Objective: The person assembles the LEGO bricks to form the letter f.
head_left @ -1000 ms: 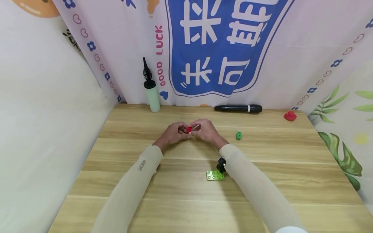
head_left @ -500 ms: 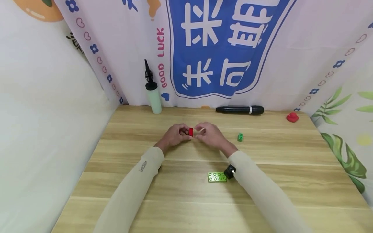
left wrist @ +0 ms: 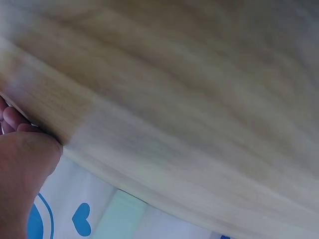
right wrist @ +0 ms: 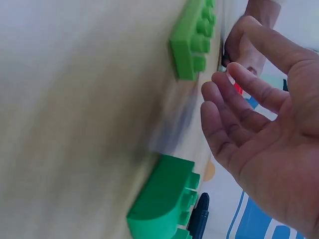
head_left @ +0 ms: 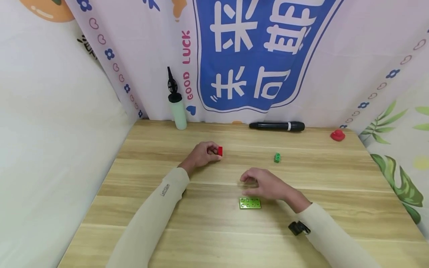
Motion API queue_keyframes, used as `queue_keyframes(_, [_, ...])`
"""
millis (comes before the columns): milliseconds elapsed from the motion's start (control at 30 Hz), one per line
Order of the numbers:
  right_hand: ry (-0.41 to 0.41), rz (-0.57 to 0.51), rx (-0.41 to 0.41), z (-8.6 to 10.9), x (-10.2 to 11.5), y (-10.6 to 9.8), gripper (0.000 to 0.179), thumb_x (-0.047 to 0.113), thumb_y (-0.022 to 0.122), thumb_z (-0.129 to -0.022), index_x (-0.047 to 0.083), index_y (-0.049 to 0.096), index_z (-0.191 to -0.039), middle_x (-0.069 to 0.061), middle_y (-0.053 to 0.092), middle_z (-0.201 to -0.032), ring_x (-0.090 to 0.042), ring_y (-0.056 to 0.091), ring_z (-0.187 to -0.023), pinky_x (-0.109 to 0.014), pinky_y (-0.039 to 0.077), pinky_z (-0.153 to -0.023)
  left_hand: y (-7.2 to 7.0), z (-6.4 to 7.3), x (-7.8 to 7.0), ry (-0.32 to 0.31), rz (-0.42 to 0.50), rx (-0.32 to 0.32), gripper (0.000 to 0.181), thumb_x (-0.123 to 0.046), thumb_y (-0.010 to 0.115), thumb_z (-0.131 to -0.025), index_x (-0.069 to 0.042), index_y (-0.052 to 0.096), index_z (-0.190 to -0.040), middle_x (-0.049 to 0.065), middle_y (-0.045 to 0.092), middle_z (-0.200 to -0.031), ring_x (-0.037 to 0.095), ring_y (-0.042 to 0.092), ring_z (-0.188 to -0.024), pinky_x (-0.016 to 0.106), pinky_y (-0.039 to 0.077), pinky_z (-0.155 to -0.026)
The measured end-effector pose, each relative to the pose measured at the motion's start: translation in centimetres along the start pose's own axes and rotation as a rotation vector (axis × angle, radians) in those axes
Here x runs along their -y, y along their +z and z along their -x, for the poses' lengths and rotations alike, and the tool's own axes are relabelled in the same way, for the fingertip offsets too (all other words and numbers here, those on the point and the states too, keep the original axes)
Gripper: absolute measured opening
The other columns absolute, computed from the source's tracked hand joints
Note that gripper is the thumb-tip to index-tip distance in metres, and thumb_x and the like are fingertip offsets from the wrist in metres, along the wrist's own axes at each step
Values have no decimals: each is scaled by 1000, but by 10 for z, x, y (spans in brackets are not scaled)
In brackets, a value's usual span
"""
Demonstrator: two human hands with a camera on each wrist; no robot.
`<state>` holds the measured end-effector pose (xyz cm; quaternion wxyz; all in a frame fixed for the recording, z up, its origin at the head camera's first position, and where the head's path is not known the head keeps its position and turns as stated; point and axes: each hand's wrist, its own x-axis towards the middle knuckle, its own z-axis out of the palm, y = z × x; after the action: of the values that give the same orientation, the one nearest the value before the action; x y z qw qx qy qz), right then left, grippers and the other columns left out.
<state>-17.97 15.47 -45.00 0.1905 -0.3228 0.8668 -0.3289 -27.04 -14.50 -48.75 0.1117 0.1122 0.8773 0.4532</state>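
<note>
In the head view my left hand [head_left: 203, 153] pinches a small red toy building brick [head_left: 220, 151] between thumb and fingers, low over the wooden table. Only part of that hand [left wrist: 25, 164] shows in the left wrist view, and the brick is hidden there. My right hand [head_left: 266, 184] holds nothing; its fingers are loosely bent just above a flat lime-green studded brick [head_left: 250, 203], apart from it. The right wrist view has this lime brick [right wrist: 184, 50] beside the open palm [right wrist: 274, 144]. Farther back lies a small green brick [head_left: 277, 158], with a rounded end [right wrist: 159, 199].
Along the table's back edge are a pale green hand pump [head_left: 179, 113], standing upright, and a black microphone-shaped object [head_left: 276, 126], lying flat. A small red duck-like toy [head_left: 337, 135] sits at the back right corner. Printed cloth hangs behind the table [head_left: 201, 238].
My right hand has let go of the red brick and moved right and toward me, over to the lime-green brick. The left hand keeps the red brick in nearly the same place.
</note>
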Motion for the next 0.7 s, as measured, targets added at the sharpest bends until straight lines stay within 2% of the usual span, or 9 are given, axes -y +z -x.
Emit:
queue_keyframes(100, [2, 16, 35, 10, 4, 7, 45, 27, 85, -94, 6, 68, -130, -7, 72, -126, -24, 69, -118, -43, 58, -104, 0, 0, 0, -10, 5, 1, 35, -19, 85, -95, -6, 73, -125, 11, 73, -115, 22, 61, -99, 26, 50, -87])
queue_keyframes(267, [8, 60, 23, 18, 8, 19, 50, 24, 91, -87, 10, 68, -129, -2, 70, -123, -18, 65, -111, -39, 57, -98, 0, -1, 0, -16, 17, 2, 35, -19, 84, -95, -6, 73, -126, 11, 72, -115, 22, 61, -99, 25, 49, -87])
queue_keyframes(533, [34, 70, -15, 22, 9, 26, 38, 21, 91, -87, 11, 70, -118, 1, 68, -112, -12, 62, -100, -27, 56, -88, 0, 1, -1, -13, 31, -1, 35, -18, 84, -95, -5, 73, -125, 12, 72, -114, 21, 60, -98, 24, 49, -86])
queue_keyframes(700, [56, 128, -21, 25, 10, 29, 36, 21, 92, -86, 12, 72, -116, 3, 67, -109, -10, 61, -96, -28, 55, -86, 0, 1, 1, 1, 30, -5, 34, -17, 84, -95, -4, 73, -124, 12, 72, -113, 21, 60, -97, 23, 48, -85])
